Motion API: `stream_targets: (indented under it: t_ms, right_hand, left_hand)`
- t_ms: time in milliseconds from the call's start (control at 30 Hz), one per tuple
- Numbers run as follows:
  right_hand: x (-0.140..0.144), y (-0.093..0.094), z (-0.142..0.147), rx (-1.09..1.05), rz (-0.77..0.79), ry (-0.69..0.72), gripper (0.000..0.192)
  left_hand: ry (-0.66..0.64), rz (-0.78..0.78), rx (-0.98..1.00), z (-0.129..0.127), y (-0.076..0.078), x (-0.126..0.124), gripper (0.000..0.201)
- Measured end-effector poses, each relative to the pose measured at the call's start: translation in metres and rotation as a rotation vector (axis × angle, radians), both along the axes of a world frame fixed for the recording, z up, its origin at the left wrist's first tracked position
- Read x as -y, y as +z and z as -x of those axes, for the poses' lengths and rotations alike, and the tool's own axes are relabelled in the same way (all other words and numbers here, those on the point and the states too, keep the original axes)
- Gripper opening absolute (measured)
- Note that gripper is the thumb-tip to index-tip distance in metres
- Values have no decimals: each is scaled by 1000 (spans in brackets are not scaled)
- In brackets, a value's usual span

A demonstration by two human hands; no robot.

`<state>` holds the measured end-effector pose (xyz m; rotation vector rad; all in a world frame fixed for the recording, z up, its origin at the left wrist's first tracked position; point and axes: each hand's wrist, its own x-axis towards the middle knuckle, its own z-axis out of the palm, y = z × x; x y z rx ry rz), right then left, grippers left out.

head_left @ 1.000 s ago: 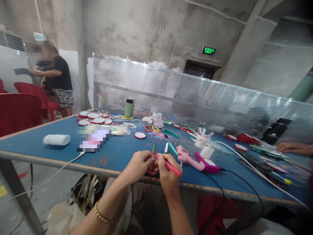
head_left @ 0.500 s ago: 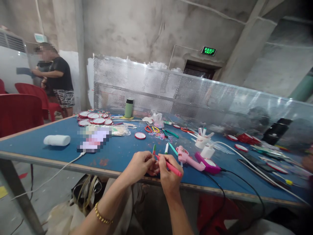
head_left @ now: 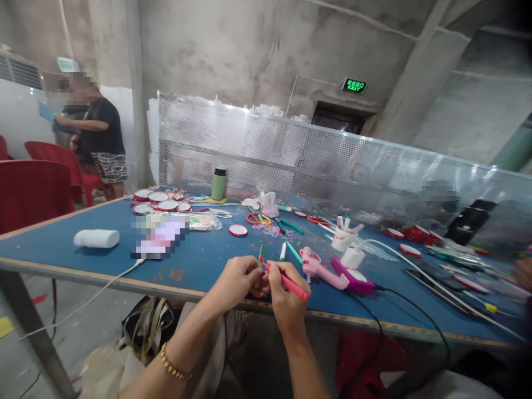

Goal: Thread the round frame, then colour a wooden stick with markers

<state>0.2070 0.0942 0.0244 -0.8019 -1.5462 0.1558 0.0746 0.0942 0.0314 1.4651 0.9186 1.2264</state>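
Note:
Near the table's front edge, my left hand (head_left: 241, 277) is closed on a small flat stick (head_left: 261, 254), green at the upper end and reddish lower down. Its lower part is hidden by my fingers. My right hand (head_left: 286, 296) grips a red marker pen (head_left: 296, 287) like a pencil, the tip pointing left against or very close to the stick. Just beyond my hands lie a white marker with a green end (head_left: 283, 252) and a teal pen (head_left: 293, 252). A pink glue gun (head_left: 318, 269) rests right of my right hand.
A phone (head_left: 162, 238) on a white cable and a white bottle-like object (head_left: 97, 239) lie left. Round red-rimmed discs (head_left: 167, 205) are piled behind them. Scissors (head_left: 257, 219), pliers (head_left: 290, 226) and a pen cup (head_left: 344, 239) stand farther back. Black cables hang off the right front edge.
My hands stay almost in place, with the marker still at the stick. In the background, the person at left has tilted a flat bluish object upward.

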Motion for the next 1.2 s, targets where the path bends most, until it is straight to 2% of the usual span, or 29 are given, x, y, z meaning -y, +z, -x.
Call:
stream_targets:
  t_ms: [1200]
  right_hand:
    - [-3, -2, 0, 20, 5, 6, 23]
  left_hand:
    - [6, -22, -18, -1, -3, -1, 22]
